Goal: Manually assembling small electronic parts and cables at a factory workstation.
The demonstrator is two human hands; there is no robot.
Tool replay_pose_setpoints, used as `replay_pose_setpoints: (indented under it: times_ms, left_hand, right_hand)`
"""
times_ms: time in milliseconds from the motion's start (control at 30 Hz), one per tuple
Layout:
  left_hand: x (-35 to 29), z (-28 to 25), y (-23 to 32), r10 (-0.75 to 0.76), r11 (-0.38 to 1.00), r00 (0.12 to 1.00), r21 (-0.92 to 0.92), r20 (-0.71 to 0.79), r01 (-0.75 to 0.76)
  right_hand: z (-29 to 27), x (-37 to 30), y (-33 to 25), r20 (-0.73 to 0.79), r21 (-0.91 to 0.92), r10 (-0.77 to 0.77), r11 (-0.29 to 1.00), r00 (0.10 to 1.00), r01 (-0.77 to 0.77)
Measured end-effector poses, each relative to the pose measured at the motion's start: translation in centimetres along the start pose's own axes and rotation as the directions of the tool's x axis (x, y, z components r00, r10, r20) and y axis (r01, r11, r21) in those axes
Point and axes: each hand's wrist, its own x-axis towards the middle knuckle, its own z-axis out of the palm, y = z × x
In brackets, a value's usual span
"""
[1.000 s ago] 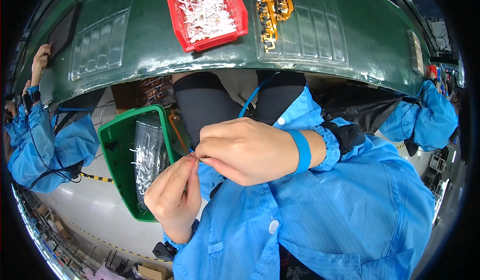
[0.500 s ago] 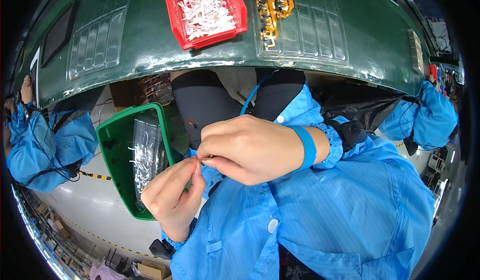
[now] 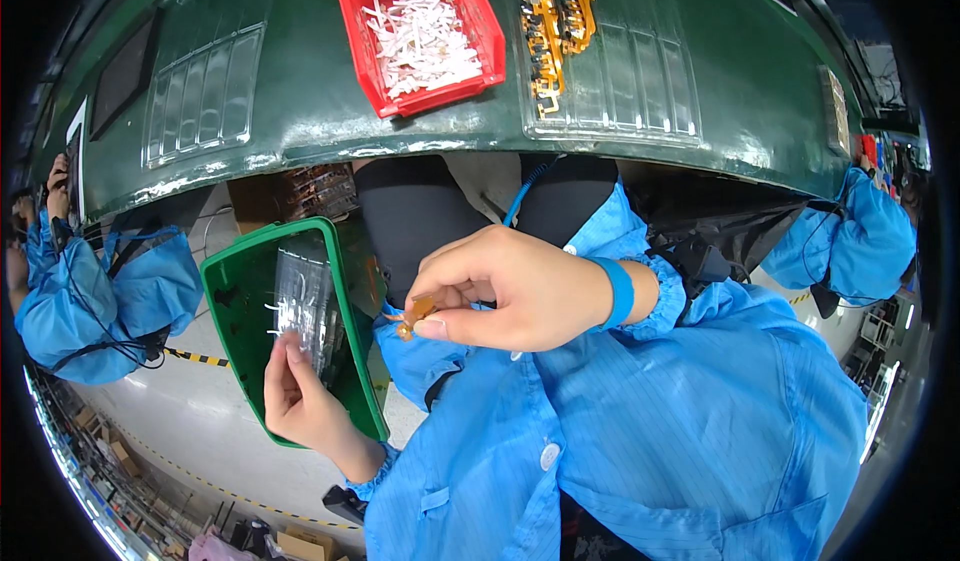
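My right hand [image 3: 530, 286], a blue band at its wrist, is closed around a small amber flexible circuit piece [image 3: 420, 311] pinched between thumb and fingers in front of my body. My left hand [image 3: 310, 411] hovers over the green bin [image 3: 236, 306], thumb and fingertips pressed together. Whatever is in that pinch, if anything, is too small to make out. Inside the bin leans a clear plastic tray [image 3: 318, 286] with white strips stuck to it.
On the green table [image 3: 285, 111], a red bin [image 3: 440, 99] holds many white strips. To its right, several amber flexible circuits [image 3: 543, 46] lie on a clear tray [image 3: 640, 91]. Another clear tray [image 3: 210, 101] is at left. People in blue sit on both sides.
My hands were together at the small piece and are now apart. The left has moved left over the green bin; the right keeps the amber piece, now more visible.
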Motion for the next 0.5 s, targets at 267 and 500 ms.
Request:
replay_pose_setpoints:
  times_ms: [267,500]
  left_hand:
    - [0.1,-3.9,-3.2,0.237,0.929,0.963,0.260,0.127,-0.263]
    - [-1.6,2.2,3.2,0.256,0.918,0.810,-0.396,0.527,-0.032]
  right_hand:
    - [-0.5,0.5,-0.1,0.178,0.190,0.036,0.979,0.983,-0.071]
    - [-0.7,0.2,-1.0,0.272,0.223,0.096,0.962,0.958,-0.160]
